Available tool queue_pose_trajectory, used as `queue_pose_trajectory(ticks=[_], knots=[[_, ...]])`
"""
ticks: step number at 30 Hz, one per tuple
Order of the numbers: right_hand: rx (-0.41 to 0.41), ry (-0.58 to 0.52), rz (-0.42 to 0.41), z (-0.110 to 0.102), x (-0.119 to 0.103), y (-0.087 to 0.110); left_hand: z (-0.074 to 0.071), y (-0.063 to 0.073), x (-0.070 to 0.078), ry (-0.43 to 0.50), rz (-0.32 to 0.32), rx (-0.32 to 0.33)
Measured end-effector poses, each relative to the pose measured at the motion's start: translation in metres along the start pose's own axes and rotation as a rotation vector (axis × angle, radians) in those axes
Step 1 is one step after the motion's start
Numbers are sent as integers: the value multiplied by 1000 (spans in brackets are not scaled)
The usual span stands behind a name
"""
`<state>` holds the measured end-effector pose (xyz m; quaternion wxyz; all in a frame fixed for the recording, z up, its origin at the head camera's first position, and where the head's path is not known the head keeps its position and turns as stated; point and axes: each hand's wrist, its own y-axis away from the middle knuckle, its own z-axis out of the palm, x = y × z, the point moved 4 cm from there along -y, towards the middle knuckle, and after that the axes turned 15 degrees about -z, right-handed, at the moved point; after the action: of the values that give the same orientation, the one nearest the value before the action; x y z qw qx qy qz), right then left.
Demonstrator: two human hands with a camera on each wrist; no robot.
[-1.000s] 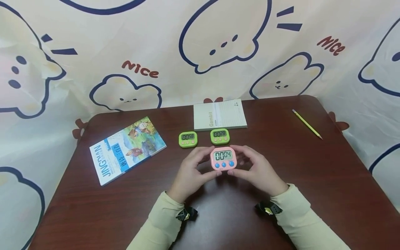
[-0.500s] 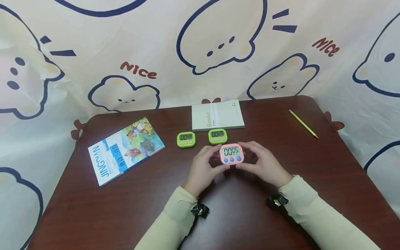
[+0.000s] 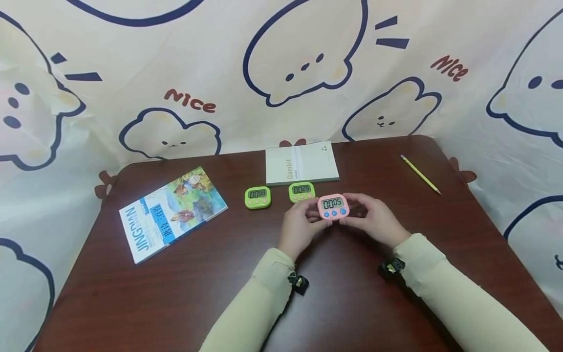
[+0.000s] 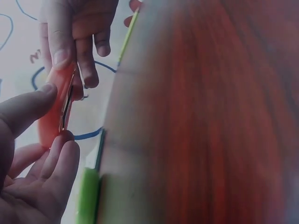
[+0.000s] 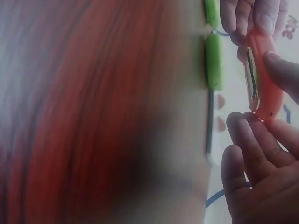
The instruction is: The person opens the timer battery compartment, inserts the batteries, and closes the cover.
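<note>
Both hands hold a pink digital timer (image 3: 333, 207) with blue buttons, its display reading 00 05 and facing the head camera. My left hand (image 3: 300, 226) pinches its left end between thumb and fingers. At the opposite end my right hand (image 3: 375, 218) pinches it the same way. In the two wrist views the pink timer (image 4: 55, 109) is seen edge-on, raised above the table. Just behind the left fingers lies a green timer (image 3: 301, 191), its lower right part overlapped by them. Another green timer (image 3: 258, 197) lies farther left, its display lit with digits.
A pale notepad (image 3: 301, 164) marked Gambit lies at the table's back edge behind the green timers. To the left is a picture-covered book (image 3: 173, 215), set at an angle. A yellow pencil (image 3: 420, 174) lies at the back right of the brown table (image 3: 176, 303).
Both hands have carried the pink timer rightward and away from the body, toward the back of the table. Its display went from 00 04 to 00 05. The view has shifted slightly.
</note>
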<state>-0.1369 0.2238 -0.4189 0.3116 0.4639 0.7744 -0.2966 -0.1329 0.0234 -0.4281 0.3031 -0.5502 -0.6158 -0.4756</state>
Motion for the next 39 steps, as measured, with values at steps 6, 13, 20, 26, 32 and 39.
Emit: queue_pose_trajectory(ticks=[6, 13, 20, 26, 32, 39], knots=[[-1, 14, 45, -4, 16, -4, 13, -13, 1, -43, -22, 5], [21, -17, 80, -10, 32, -6, 29, -27, 5, -114, -26, 14], [21, -7, 131, -25, 50, -7, 52, -39, 11, -169, -44, -14], [16, 29, 160, -35, 60, -15, 64, -51, 17, -174, -74, 21], [23, 41, 188, -37, 65, -23, 69, -59, 22, -209, -89, 65], [37, 50, 198, -37, 67, -30, 71, -65, 25, -259, -83, 92]])
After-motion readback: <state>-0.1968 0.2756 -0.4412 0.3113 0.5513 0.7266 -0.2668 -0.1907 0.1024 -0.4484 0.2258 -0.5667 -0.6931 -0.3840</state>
